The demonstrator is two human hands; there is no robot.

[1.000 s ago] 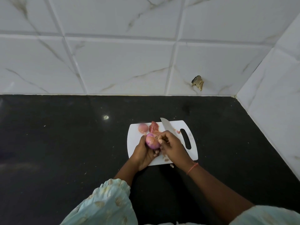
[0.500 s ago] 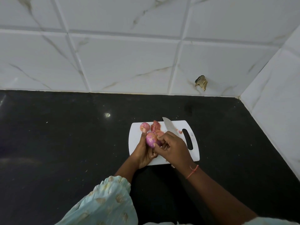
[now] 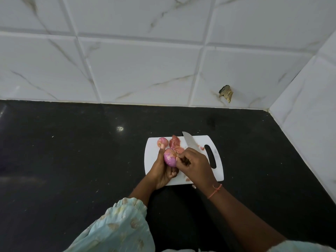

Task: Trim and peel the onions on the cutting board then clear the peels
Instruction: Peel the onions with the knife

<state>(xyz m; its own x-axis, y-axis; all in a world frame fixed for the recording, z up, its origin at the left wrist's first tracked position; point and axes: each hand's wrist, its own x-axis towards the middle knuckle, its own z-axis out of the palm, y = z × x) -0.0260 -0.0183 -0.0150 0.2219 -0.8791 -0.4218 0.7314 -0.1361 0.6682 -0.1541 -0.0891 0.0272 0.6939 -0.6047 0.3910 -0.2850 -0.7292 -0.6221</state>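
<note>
A white cutting board [image 3: 152, 148] lies on the black counter. My left hand [image 3: 161, 170] grips a purple onion [image 3: 170, 157] above the board. My right hand [image 3: 194, 164] holds a knife [image 3: 190, 140] with the blade pointing away from me, and its thumb and fingertip press at the onion's right end. A second, pink onion [image 3: 162, 142] rests at the board's far left corner. Reddish peels [image 3: 175, 143] lie beside it, and small peel bits [image 3: 201, 147] sit near the handle slot.
Black countertop [image 3: 72, 160] stretches left and in front of the board. White tiled walls [image 3: 145, 70] close the back and the right side. A brown scrap [image 3: 226, 93] sticks to the back wall. Small peel crumbs lie at the board's near edge [image 3: 193, 186].
The purple onion has turned slightly in my left hand, and my right hand's fingertips have shifted along its right end. The board, the other onion and the peels stay put.
</note>
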